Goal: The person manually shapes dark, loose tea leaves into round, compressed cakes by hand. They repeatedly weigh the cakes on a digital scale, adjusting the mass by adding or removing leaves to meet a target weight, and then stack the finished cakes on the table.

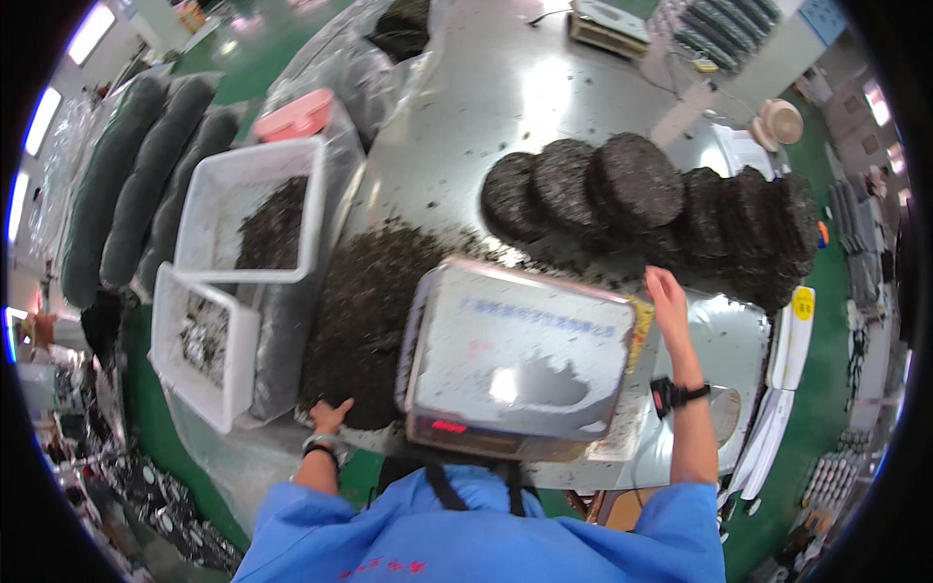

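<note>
My left hand (330, 416), its fingers spread, touches the near edge of a heap of loose dark dried seaweed (374, 291). Right of that heap stands a weighing scale (515, 355) with a bare, shiny metal pan and a red lit display on its near side. Past the scale's right edge, my right hand (667, 296) is raised with its fingers curled together. Whatever lies in them, if anything, is hidden from this side. Just beyond it are stacks of round, flat seaweed cakes (637, 180), the nearest things to this hand.
Left of the heap sit two white plastic tubs (316, 209) with seaweed scraps, and a pink scoop-like container (294, 117). Long dark bags (112, 185) lie farther left. Another scale (608, 29) stands at the metal table's far end. White trays (792, 360) line the right edge.
</note>
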